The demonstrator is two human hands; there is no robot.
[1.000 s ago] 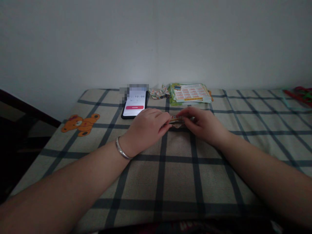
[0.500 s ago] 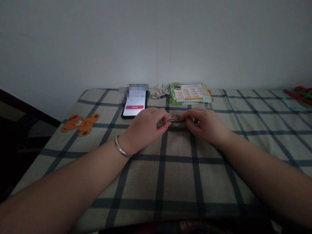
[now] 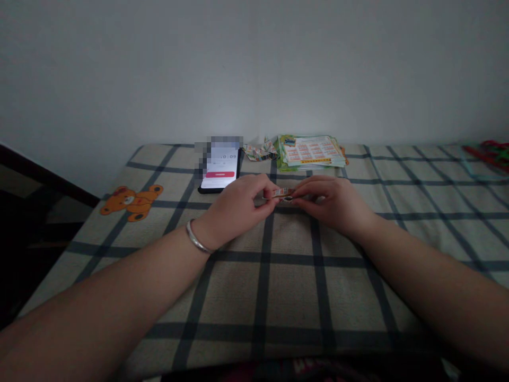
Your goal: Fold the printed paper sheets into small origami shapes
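A small folded piece of printed paper (image 3: 282,192) sits between my two hands, just above the checked tablecloth (image 3: 294,297). My left hand (image 3: 244,204) pinches its left end between thumb and fingers. At the right end, the thumb and fingertips of my right hand (image 3: 336,204) close on the paper. Fingers cover both ends of it, so its full shape is hidden. A silver bangle (image 3: 195,237) circles my left wrist.
Behind my left hand lies a phone (image 3: 219,167) with a lit timer screen. Folded paper pieces (image 3: 260,150) and a stack of printed sheets (image 3: 312,153) lie by the wall. A bear cutout (image 3: 133,201) is at left, red and green items (image 3: 495,156) at far right.
My right thumb and fingertips have shifted slightly left along the paper, and a dark gap shows under its fold. My left hand keeps its pinch, nearly still.
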